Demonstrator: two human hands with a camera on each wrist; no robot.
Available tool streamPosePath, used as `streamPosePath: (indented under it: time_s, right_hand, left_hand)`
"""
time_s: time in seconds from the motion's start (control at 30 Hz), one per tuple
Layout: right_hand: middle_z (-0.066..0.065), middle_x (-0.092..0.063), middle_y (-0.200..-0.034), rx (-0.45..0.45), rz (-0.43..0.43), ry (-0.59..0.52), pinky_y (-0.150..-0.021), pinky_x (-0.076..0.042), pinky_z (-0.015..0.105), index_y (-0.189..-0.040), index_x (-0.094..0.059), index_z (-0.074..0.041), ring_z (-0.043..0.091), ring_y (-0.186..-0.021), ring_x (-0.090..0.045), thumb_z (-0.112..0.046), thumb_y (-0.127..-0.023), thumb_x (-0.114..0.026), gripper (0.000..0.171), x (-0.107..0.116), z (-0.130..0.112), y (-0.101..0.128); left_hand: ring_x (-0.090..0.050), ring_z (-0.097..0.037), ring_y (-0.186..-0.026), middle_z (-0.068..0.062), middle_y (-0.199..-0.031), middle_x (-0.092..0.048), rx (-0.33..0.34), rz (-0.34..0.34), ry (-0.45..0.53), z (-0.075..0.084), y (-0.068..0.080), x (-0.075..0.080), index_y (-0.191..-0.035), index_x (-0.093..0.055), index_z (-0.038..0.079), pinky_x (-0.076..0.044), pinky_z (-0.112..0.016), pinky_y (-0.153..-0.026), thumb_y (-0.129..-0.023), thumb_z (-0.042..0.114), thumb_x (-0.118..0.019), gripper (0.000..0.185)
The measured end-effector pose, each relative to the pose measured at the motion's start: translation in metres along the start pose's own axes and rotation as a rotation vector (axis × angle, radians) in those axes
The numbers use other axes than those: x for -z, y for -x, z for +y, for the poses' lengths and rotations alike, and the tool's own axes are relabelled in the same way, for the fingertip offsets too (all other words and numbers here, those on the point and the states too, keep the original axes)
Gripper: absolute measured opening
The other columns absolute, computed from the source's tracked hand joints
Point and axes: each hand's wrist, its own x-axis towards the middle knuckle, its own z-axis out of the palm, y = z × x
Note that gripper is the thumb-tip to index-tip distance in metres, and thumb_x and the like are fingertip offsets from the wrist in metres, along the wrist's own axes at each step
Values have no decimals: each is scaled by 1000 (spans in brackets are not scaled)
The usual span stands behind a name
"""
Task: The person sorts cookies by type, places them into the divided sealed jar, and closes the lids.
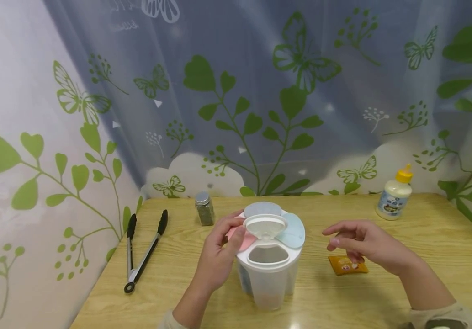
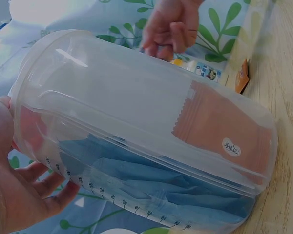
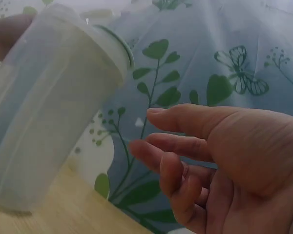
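A clear divided storage container (image 1: 268,283) stands upright on the table, its front lid (image 1: 266,225) flipped up over an open compartment. Pink and blue lids (image 1: 291,230) cover other sections. My left hand (image 1: 219,256) grips the container's left side near the top, thumb by the pink lid. In the left wrist view, a brown-orange packet (image 2: 224,131) lies at the bottom of one compartment, and several blue packets (image 2: 156,180) fill another. To the right, my right hand (image 1: 363,242) hovers with loosely bent fingers, holding nothing. Just below it an orange packet (image 1: 347,265) rests on the table.
Black-tipped tongs (image 1: 143,260) lie spread at the table's left. Behind the container stands a small glass jar (image 1: 204,210) with a silver lid. At the back right is a white bottle (image 1: 394,198) with a yellow cap. A leaf-patterned curtain (image 1: 236,105) hangs behind the table.
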Motion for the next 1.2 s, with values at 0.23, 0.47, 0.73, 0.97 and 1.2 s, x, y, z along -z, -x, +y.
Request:
streamPosePath:
  time_s: [0.23,0.47,0.73,0.97,1.2]
  right_hand:
    - [32,-55,-108,-101,-8,39,-47,-45,33,-129,-48,-3,11,-54,-46,-15,-95,-51,36,7,22,4]
    - [30,-55,-107,-148,2,73,-51,-47,36,-132,-45,0,10,-57,-48,-15,-93,-55,43,16,45,9]
    - [22,-59,-107,-104,-10,186,-59,-52,34,-131,-45,4,18,-80,-61,-12,-85,-65,53,22,71,15]
    - [18,-59,-96,-72,19,223,-58,-50,28,-128,-48,5,13,-75,-58,-14,-82,-69,54,26,87,20]
    - [6,-50,-79,-154,41,208,-48,-44,23,-125,-50,7,4,-58,-47,-16,-82,-69,53,25,88,17]
  left_hand:
    - [-48,-21,-120,-12,-128,-52,9,0,-2,0,0,0,-101,-63,6,-44,-35,-87,-94,12,-52,14]
    - [-48,-21,-120,-11,-128,-53,18,-4,-17,1,0,1,-102,-63,6,-44,-37,-86,-94,12,-51,15]
    - [-48,-18,-119,-10,-128,-53,22,-8,-23,3,0,1,-102,-63,7,-43,-43,-86,-95,14,-51,15]
    - [-48,-21,-120,-12,-128,-53,16,-17,-9,5,0,0,-102,-63,6,-44,-42,-85,-95,13,-51,15]
    - [-47,-20,-121,-10,-130,-52,19,-3,-7,-5,0,1,-103,-63,8,-44,-39,-86,-94,13,-52,15]
